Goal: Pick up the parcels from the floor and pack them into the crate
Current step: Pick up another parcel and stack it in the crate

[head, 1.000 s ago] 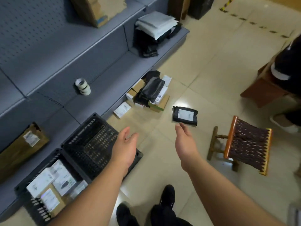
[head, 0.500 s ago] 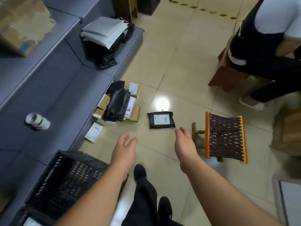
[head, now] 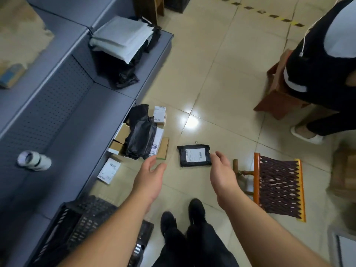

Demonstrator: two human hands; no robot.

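Item: flat black plastic-wrapped parcel with white label (head: 194, 155), on the tiled floor, long axis crosswise. Right hand (head: 221, 174) nearer, fingertips at its right edge; left hand (head: 149, 177) short of it (both spread, empty). Black slatted plastic crate (head: 81, 224) behind-left.

Tiled floor (head: 221, 78), black parcel (head: 194, 155), parcel pile (head: 142, 135), crate (head: 81, 224), stool (head: 277, 185)

A lone parcel (head: 194, 155) lies on the floor (head: 221, 78) between the parcel pile (head: 142, 138) and stool (head: 277, 185); crate (head: 77, 226) nearer, beside the shelf (head: 63, 120).
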